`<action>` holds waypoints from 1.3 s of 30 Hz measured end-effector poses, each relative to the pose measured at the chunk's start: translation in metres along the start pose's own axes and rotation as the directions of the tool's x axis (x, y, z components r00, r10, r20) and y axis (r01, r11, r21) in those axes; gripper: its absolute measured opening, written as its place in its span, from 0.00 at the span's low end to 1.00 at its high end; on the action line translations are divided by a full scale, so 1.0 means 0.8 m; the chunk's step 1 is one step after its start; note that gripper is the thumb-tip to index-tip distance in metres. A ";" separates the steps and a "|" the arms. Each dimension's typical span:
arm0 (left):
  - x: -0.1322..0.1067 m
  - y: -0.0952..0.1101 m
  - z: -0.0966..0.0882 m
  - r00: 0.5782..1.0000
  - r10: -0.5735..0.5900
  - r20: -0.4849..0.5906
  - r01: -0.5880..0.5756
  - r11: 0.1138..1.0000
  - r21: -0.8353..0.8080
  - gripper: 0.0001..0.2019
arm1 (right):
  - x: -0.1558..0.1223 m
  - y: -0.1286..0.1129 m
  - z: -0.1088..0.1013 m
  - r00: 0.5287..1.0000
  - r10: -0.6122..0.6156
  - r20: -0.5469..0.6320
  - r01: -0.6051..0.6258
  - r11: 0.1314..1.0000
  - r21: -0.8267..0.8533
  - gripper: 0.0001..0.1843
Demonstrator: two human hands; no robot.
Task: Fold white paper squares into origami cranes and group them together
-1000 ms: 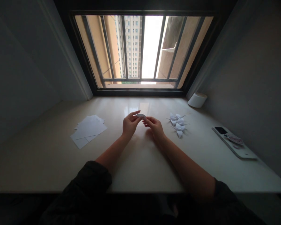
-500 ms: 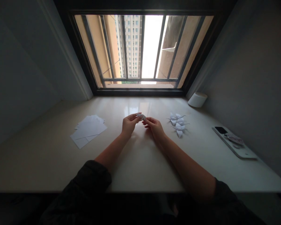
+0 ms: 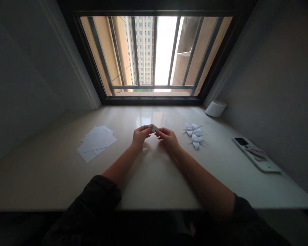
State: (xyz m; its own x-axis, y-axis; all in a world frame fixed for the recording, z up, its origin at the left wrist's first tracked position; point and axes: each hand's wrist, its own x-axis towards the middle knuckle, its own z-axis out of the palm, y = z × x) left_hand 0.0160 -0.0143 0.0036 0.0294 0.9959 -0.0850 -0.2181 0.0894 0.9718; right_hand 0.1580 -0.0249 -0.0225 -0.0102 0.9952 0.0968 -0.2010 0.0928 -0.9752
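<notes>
A small folded piece of white paper (image 3: 154,128) is pinched between my two hands above the middle of the table. My left hand (image 3: 141,135) grips its left end with thumb and fingers. On the other side, my right hand (image 3: 168,137) pinches the right end. Fingers cover much of the paper, so its exact folded shape is hard to make out. To the right of my hands lies a cluster of folded paper cranes (image 3: 194,135). A loose stack of white paper sheets (image 3: 99,141) rests to the left.
On the pale table (image 3: 154,184), a phone (image 3: 256,155) lies near the right edge. A white roll-shaped object (image 3: 216,108) stands in the back right corner. Behind the table is a barred window (image 3: 154,100), with walls on both sides.
The folded paper has turned slightly between my fingers and shows a flatter, greyish face. My left hand's fingers have shifted a little. Everything on the table stays put.
</notes>
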 end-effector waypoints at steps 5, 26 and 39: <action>0.001 0.000 0.000 0.999 0.022 0.030 -0.023 0.999 0.034 0.18 | 0.001 0.002 0.000 1.000 0.002 -0.018 -0.002 1.000 -0.013 0.15; -0.002 0.005 0.001 1.000 0.001 0.023 -0.002 1.000 0.027 0.23 | 0.000 0.001 0.002 0.999 0.030 -0.026 -0.030 0.999 -0.021 0.13; 0.000 0.000 0.006 0.968 0.249 0.041 -0.251 0.965 0.070 0.14 | 0.000 -0.004 0.002 0.989 -0.114 -0.097 0.105 0.990 -0.091 0.19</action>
State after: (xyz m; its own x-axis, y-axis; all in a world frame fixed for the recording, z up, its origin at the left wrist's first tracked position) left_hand 0.0208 -0.0148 0.0049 0.0145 0.9856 0.1686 -0.1498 -0.1646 0.9749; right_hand 0.1571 -0.0253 -0.0189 0.1079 0.9764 0.1873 -0.1109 0.1991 -0.9737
